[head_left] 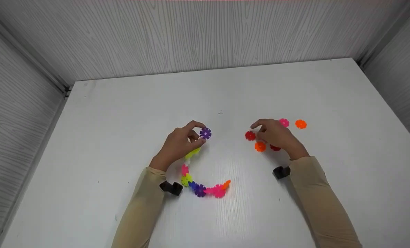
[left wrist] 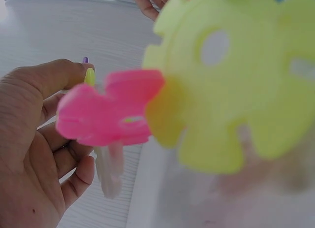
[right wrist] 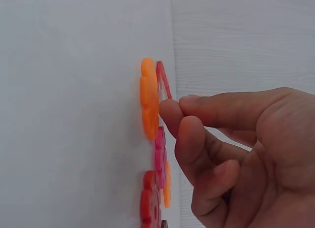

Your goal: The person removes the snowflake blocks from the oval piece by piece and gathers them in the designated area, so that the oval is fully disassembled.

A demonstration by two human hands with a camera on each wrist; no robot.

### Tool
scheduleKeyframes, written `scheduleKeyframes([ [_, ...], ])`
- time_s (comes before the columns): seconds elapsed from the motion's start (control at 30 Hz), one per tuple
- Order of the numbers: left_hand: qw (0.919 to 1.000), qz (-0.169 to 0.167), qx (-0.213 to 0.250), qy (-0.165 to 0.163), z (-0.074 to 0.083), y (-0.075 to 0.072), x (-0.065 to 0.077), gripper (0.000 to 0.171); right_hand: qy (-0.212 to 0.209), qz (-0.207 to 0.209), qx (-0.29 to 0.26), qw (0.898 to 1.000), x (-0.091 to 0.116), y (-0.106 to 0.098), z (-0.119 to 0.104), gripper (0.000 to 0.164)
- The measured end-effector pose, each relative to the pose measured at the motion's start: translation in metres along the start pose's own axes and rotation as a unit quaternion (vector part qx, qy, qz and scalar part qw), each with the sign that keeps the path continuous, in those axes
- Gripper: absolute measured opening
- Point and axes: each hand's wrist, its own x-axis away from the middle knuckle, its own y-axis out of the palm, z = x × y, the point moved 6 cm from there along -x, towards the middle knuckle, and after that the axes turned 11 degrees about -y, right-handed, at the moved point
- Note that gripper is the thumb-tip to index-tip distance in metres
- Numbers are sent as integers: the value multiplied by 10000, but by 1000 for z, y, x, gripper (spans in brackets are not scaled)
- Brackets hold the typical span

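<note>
Disc, red flower-shaped plastic (head_left: 250,135), just left of right hand (head_left: 275,133); cannot tell if gripped. Left hand (head_left: 179,143) pinches purple flower-shaped plastic disc (head_left: 206,132).

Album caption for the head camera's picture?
Left hand pinches a purple disc, a colourful chain curves below, the right hand is beside a red disc.

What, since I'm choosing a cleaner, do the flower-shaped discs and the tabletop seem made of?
Flower-shaped discs: probably plastic, satin finish, judging by bright, even colour and crisp notches.
Tabletop: perhaps laminate or painted board; smooth, white, with soft sheen.
</note>
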Motion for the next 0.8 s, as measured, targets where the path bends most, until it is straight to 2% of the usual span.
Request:
scheduleKeyframes([
  [0.1, 10000, 3, -58, -54, 0, 1, 0, 38, -29, 75, -23, 10000, 1, -1, -4, 34],
  [0.3, 9998, -40, -143, -112, 5, 4, 1, 39, -403, 248, -328, 9983, 1, 0, -23, 36],
  [0.47, 9989, -212, -161, -373, 5, 10, 0, 41, -634, 232, -529, 9963, 3, 6, -41, 39],
  [0.8, 9976, -402, -60, -559, 10, 16, -1, 36, -940, 56, -291, 9951, 7, 24, -66, 42],
])
